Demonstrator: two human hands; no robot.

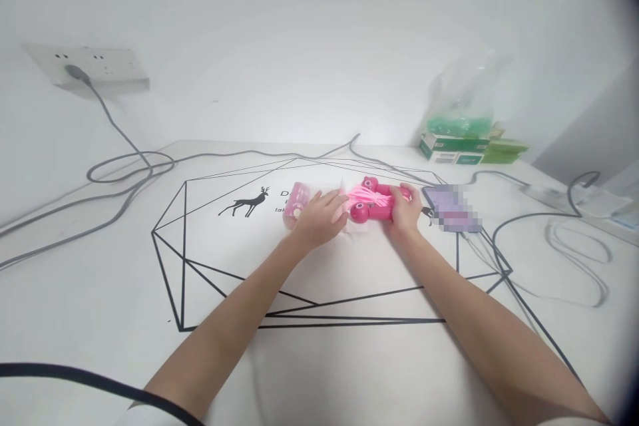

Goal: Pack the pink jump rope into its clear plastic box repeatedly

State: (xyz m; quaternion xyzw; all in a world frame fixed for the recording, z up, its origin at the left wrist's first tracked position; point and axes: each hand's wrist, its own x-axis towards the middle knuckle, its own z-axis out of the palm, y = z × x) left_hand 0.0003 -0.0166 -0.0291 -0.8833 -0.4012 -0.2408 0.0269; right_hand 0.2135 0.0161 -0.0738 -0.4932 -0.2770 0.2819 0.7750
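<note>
A pink skipping rope (pixel 372 195) lies over the mat in front of me, its cord bundled between two darker pink handles with round, eye-like ends. My right hand (pixel 405 210) grips the handles and cord at their right end. Partly around the rope's left end is a clear plastic package (pixel 298 203) with a pink printed end. My left hand (pixel 322 214) is closed over the middle of this package, fingers pointing right. Its palm and thumb side hide part of the plastic.
A phone (pixel 453 208) with a blurred screen lies right of my right hand. Green-and-white boxes (pixel 454 146) carry a plastic bag (pixel 462 106) at the back right. Grey cables (pixel 224 155) run along the wall from a socket (pixel 100 66). A deer-printed mat (pixel 349 273) covers the table.
</note>
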